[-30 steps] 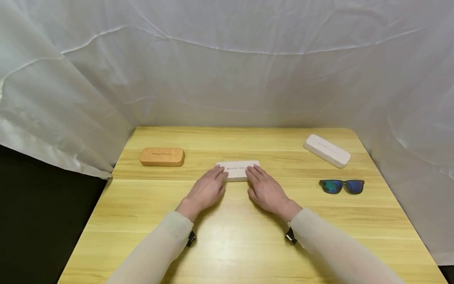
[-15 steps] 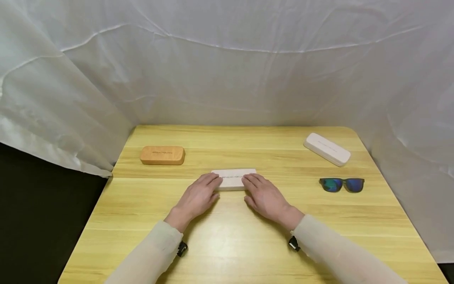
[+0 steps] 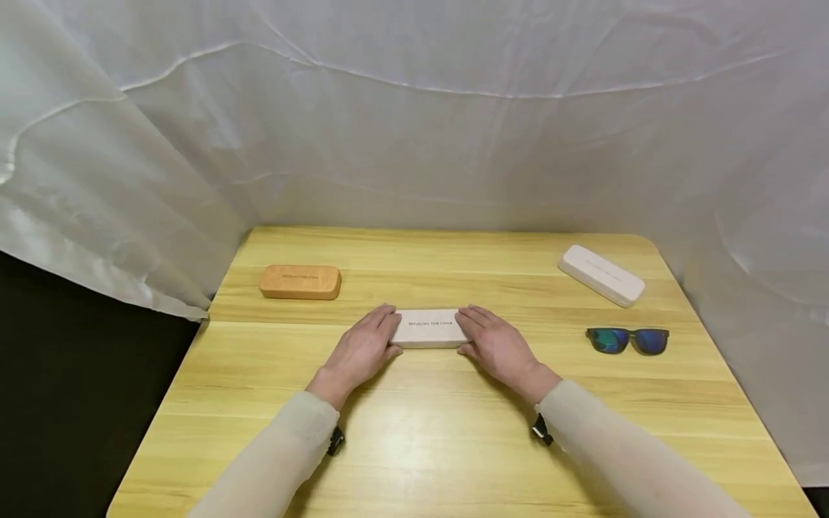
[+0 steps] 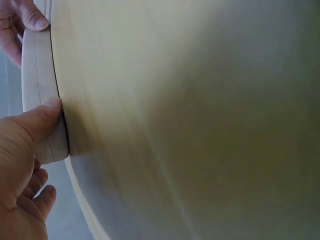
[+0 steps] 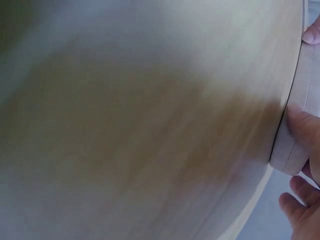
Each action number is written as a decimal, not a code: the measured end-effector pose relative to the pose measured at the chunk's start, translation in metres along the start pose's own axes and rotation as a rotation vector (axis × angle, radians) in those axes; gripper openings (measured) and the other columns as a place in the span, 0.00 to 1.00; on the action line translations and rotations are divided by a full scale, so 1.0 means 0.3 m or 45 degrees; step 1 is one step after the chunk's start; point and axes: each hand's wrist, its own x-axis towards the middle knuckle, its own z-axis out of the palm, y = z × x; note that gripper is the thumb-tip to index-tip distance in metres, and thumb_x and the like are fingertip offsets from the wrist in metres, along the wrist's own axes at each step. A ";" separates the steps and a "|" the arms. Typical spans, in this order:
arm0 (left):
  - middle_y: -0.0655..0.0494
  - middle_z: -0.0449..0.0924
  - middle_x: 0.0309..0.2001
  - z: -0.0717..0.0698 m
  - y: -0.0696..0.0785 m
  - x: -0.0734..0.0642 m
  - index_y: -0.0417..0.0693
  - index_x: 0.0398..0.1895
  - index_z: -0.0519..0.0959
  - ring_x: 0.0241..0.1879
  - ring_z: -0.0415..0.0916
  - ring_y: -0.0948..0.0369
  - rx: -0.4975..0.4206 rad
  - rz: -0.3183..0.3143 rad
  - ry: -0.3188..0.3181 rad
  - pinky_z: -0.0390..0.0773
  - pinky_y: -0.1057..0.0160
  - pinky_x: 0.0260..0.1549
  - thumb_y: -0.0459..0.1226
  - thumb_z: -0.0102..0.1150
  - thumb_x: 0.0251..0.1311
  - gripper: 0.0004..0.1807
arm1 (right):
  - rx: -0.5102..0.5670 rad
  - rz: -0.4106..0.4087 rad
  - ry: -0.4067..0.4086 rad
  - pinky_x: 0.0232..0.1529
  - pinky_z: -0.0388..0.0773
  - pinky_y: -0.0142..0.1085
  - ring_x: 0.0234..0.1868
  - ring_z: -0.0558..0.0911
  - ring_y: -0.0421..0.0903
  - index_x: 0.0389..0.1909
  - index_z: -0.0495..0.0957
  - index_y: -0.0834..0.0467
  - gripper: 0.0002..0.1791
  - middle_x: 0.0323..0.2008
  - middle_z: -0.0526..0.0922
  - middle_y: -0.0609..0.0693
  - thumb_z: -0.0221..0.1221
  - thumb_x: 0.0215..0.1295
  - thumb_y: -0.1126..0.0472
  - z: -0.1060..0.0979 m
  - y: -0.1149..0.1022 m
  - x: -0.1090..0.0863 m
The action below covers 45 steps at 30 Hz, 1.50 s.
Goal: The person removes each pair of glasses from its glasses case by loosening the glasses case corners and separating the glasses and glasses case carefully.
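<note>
A pale glasses case (image 3: 430,329) with a line of dark lettering lies on the wooden table, its long side facing me. My left hand (image 3: 363,347) grips its left end, with the thumb on the near side. At the right end, my right hand (image 3: 504,350) holds it the same way. The left wrist view shows the left thumb (image 4: 42,117) pressed to the case's side, with a seam running along it. In the right wrist view the right thumb (image 5: 302,125) lies on the same side. The fingertips behind the case are partly hidden.
An orange-brown glasses case (image 3: 301,282) lies at the back left. Another white glasses case (image 3: 601,275) lies slanted at the back right, with dark sunglasses (image 3: 627,341) with blue-green lenses nearer me. White cloth (image 3: 414,144) hangs behind the table (image 3: 421,460).
The pale case has come closer to me. My hands have shifted from lying over its top to holding its two ends, so the lettering shows fully. The other items stay put.
</note>
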 end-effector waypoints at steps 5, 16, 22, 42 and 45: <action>0.39 0.74 0.69 0.001 -0.010 0.009 0.38 0.67 0.74 0.68 0.77 0.47 -0.004 0.034 0.003 0.79 0.52 0.67 0.45 0.71 0.67 0.32 | 0.112 0.057 0.001 0.73 0.74 0.51 0.71 0.77 0.59 0.70 0.76 0.65 0.37 0.70 0.78 0.60 0.72 0.66 0.49 0.000 0.000 0.010; 0.40 0.74 0.70 0.000 -0.029 0.016 0.38 0.68 0.75 0.70 0.74 0.47 -0.034 0.050 -0.038 0.77 0.53 0.70 0.45 0.71 0.68 0.31 | 0.211 0.134 -0.021 0.73 0.74 0.51 0.70 0.79 0.57 0.68 0.79 0.62 0.37 0.68 0.81 0.57 0.74 0.63 0.47 -0.015 0.002 0.030; 0.40 0.74 0.70 0.002 -0.029 0.016 0.38 0.67 0.75 0.70 0.74 0.47 -0.031 0.049 -0.040 0.76 0.53 0.71 0.44 0.72 0.67 0.31 | 0.229 0.168 -0.053 0.74 0.73 0.52 0.71 0.78 0.58 0.69 0.79 0.61 0.37 0.69 0.80 0.56 0.73 0.64 0.47 -0.019 0.002 0.031; 0.39 0.73 0.70 0.005 -0.016 0.024 0.38 0.67 0.74 0.70 0.73 0.47 -0.030 0.027 -0.052 0.75 0.53 0.72 0.44 0.72 0.67 0.31 | 0.260 0.189 -0.050 0.73 0.73 0.53 0.71 0.78 0.58 0.68 0.79 0.60 0.37 0.69 0.80 0.55 0.75 0.62 0.47 -0.024 0.011 0.032; 0.39 0.73 0.70 0.006 -0.016 0.025 0.38 0.67 0.73 0.71 0.73 0.47 -0.026 0.030 -0.050 0.74 0.53 0.72 0.43 0.72 0.67 0.31 | 0.272 0.191 -0.048 0.73 0.74 0.53 0.70 0.78 0.58 0.68 0.80 0.60 0.37 0.68 0.81 0.54 0.75 0.62 0.47 -0.024 0.014 0.033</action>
